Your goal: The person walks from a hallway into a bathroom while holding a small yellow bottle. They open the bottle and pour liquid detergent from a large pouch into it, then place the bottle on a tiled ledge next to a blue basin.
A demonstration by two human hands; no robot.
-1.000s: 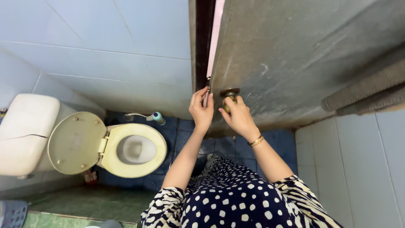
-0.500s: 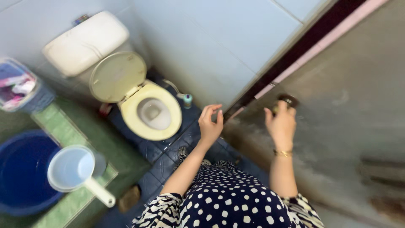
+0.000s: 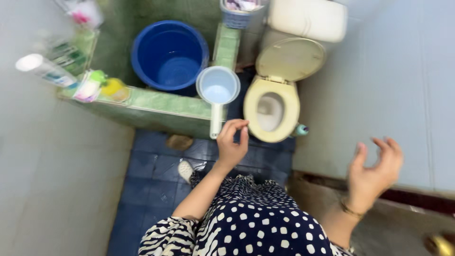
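Both hands hang empty, fingers loosely curled: the left hand (image 3: 231,144) near the pale blue plastic dipper (image 3: 217,87) on the green tiled ledge's (image 3: 156,102) edge, beside the water-filled round blue bucket (image 3: 169,54); the right hand (image 3: 377,168) by the wall.

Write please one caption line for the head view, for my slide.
Both empty hands, left hand and right hand, raised open above a blue-tiled bathroom floor, near a pale dipper and open toilet.
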